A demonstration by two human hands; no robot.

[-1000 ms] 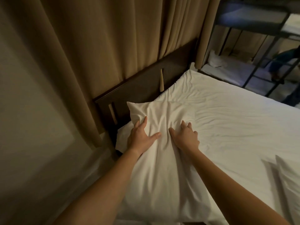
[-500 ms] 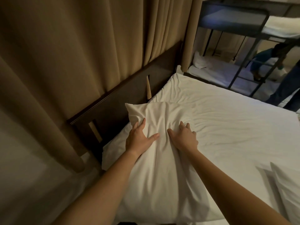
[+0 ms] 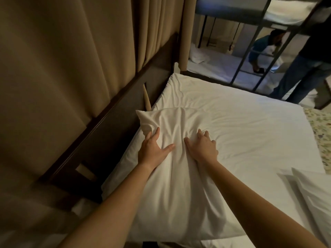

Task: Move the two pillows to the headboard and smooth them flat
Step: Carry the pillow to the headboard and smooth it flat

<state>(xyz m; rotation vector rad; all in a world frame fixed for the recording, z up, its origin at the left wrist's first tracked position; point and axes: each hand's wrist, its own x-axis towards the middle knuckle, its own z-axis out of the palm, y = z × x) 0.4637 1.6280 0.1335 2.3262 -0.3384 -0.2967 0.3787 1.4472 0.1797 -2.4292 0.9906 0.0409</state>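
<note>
Since half a second ago my view has swung toward two o'clock, bringing more of the bed into sight, while both hands stay planted on the plump white fabric pillow (image 3: 179, 194). My left hand (image 3: 154, 149) and right hand (image 3: 202, 149) press into it with fingers spread, clasping nothing. Its far corner lies just beside the dark wooden headboard (image 3: 111, 126) at ten o'clock (touching or not, I cannot tell). The second white pillow (image 3: 313, 197) sits at four o'clock, well apart, on the white bedsheet (image 3: 241, 126).
</note>
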